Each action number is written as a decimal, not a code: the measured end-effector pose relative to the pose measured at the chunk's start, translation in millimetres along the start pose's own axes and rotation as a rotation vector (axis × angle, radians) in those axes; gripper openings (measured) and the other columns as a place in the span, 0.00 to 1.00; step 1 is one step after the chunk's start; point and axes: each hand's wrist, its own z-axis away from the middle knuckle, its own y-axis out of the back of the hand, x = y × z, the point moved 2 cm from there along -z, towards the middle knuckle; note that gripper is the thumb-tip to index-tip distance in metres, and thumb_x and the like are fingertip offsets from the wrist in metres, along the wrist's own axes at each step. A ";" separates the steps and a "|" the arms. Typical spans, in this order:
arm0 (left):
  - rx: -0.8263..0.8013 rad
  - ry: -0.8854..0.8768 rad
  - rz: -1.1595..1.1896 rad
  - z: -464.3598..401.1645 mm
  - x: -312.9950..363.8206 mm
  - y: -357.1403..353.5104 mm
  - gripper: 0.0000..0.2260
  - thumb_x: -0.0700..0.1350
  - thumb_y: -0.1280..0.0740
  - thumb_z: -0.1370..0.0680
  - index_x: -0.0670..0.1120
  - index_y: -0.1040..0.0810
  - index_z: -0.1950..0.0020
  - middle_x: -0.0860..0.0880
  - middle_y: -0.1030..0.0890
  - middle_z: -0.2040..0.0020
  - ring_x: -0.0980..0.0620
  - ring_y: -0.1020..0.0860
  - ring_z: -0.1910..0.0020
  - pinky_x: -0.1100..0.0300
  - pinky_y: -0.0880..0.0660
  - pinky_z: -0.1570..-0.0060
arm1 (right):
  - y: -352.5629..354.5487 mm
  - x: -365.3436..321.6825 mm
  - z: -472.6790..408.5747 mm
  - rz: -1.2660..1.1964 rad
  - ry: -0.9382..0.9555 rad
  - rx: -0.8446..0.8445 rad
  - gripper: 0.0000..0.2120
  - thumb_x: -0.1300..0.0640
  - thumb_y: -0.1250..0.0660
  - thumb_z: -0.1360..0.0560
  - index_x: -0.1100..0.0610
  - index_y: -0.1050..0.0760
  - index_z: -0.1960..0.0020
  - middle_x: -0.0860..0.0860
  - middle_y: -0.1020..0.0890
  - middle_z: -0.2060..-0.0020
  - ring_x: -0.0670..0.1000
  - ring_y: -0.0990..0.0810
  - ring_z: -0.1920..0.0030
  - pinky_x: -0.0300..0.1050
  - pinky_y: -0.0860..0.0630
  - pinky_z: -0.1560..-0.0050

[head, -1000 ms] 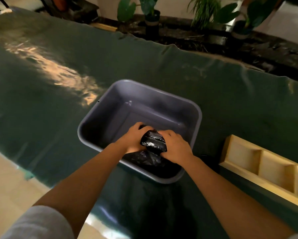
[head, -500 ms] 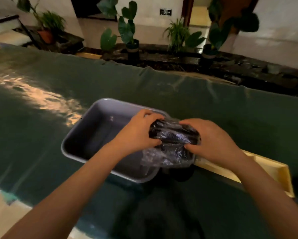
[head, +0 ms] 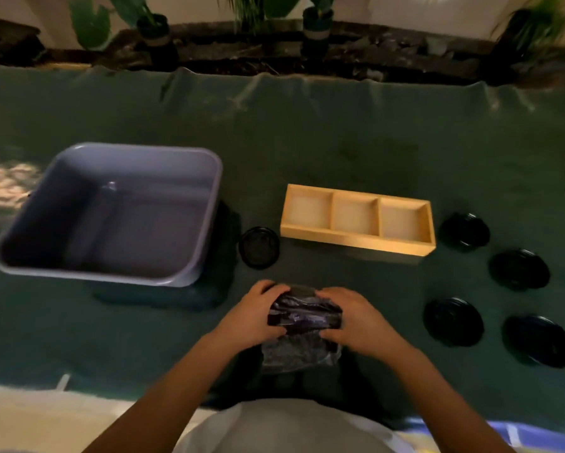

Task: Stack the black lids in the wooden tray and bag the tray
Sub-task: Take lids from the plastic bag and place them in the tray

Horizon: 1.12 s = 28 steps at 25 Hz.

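Step in hand, by judgement: opening out the crumpled plastic bag [head: 304,317] ahead of any stacking. Best done by finding the mouth, separating the two layers, then setting it flat on clear green cloth [head: 339,135], away from the lids.

Left hand [head: 258,317]: fingers curled shut around the left end of the bag. Right hand [head: 356,317]: likewise closed on the right end. Bag held near, at centre, loose film hanging below.

Wooden tray [head: 320,232]: further off, right of centre, three compartments, all empty. Black lids: one [head: 259,247] between grey tub [head: 206,220] and tray; four [head: 453,322] scattered right, unstacked. Nothing yet loaded.
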 end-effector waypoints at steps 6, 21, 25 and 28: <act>0.279 -0.153 -0.333 3.0 36.4 -17.3 0.32 0.68 0.49 0.28 0.67 0.62 0.29 0.53 0.59 0.22 0.54 0.63 0.25 0.36 0.59 0.32 | 14.8 66.8 18.6 -0.424 -0.544 0.186 0.15 0.43 0.39 0.25 0.52 0.24 0.48 0.54 0.19 0.50 0.54 0.19 0.51 0.48 0.24 0.49; 0.228 -0.056 -0.410 -1.5 25.7 -62.0 0.26 0.65 0.54 0.25 0.70 0.65 0.32 0.55 0.52 0.22 0.55 0.58 0.25 0.38 0.67 0.32 | 3.0 69.2 16.0 -0.987 -0.719 -0.153 0.03 0.61 0.32 0.29 0.59 0.22 0.61 0.55 0.23 0.66 0.51 0.26 0.65 0.45 0.29 0.63; 0.228 -0.019 -0.375 -2.0 23.8 -60.8 0.25 0.64 0.53 0.24 0.71 0.65 0.32 0.55 0.51 0.22 0.56 0.58 0.25 0.37 0.65 0.32 | 52.3 94.3 21.3 -0.528 -0.305 0.182 0.11 0.69 0.32 0.31 0.55 0.20 0.65 0.49 0.21 0.63 0.51 0.24 0.56 0.45 0.28 0.50; 0.213 0.020 -0.348 -10.6 27.9 -57.0 0.25 0.61 0.49 0.22 0.68 0.59 0.29 0.55 0.50 0.22 0.55 0.57 0.24 0.36 0.64 0.32 | 70.9 99.7 34.0 -0.047 0.032 0.393 0.09 0.68 0.30 0.32 0.54 0.21 0.64 0.47 0.26 0.58 0.48 0.29 0.52 0.34 0.34 0.49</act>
